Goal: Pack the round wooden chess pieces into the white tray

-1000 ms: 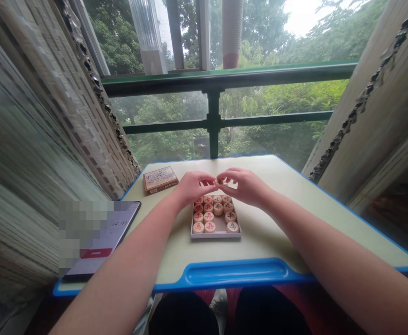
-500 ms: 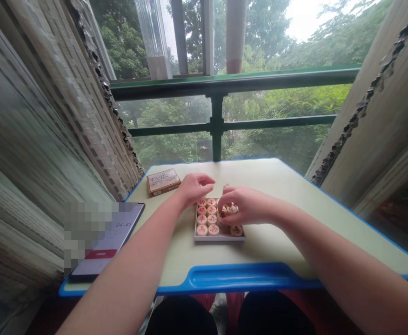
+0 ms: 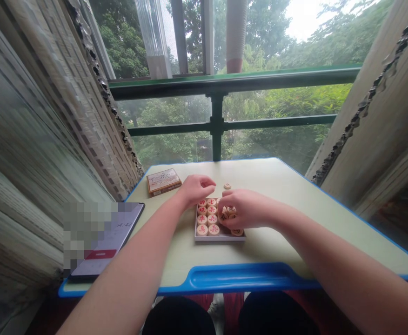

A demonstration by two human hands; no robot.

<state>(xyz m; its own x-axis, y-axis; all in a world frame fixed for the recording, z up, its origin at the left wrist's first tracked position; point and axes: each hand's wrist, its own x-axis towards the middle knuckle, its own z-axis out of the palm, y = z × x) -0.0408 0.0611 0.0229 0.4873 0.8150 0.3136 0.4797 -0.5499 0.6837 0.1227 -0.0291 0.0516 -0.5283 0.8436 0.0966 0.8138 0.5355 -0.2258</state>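
Observation:
A shallow white tray (image 3: pixel 219 237) on the table holds several round wooden chess pieces (image 3: pixel 207 217) with red characters. My right hand (image 3: pixel 244 208) lies over the tray's right half, fingers curled onto pieces there. My left hand (image 3: pixel 194 188) hovers at the tray's far left corner with fingers bent and pinched; what it holds, if anything, is hidden. One loose wooden piece (image 3: pixel 227 186) sits on the table just beyond the tray.
The table (image 3: pixel 287 195) is pale with a blue rim and a blue groove (image 3: pixel 238 278) at its near edge. A flat printed box lid (image 3: pixel 163 181) lies at the far left. A phone (image 3: pixel 111 237) rests at the left edge. A green window railing stands behind.
Both hands were raised together over the tray's far edge. My right hand has come down onto the pieces in the tray's right half. One loose piece now shows on the table beyond the tray.

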